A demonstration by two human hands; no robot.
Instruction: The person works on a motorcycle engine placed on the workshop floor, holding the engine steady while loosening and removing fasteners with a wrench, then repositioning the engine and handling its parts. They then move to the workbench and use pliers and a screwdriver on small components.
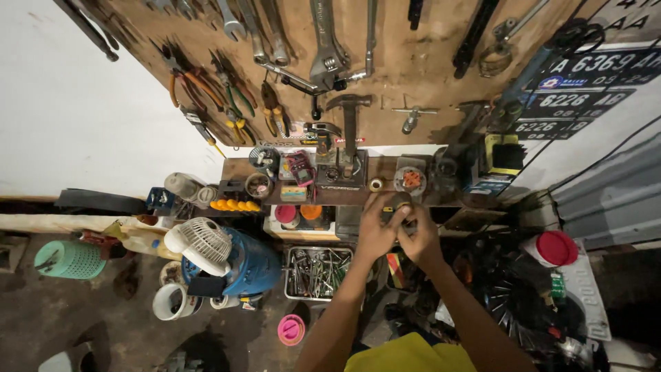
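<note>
My left hand (pixel 375 231) and my right hand (pixel 420 238) are raised together in front of a wooden shelf (pixel 330 196). Both grip a small dark round part (pixel 397 207) with a brassy tint, held between the fingertips just below the shelf edge. What the part is exactly I cannot tell. My forearms reach up from the bottom of the view, above a yellow garment (pixel 410 355).
A board (pixel 413 62) above carries wrenches, pliers (pixel 196 83) and a hammer (pixel 349 117). Below the shelf are a metal tray of tools (pixel 317 272), a blue container with a white fan (pixel 231 258), a green basket (pixel 69 260) and a red-lidded jar (pixel 554 248).
</note>
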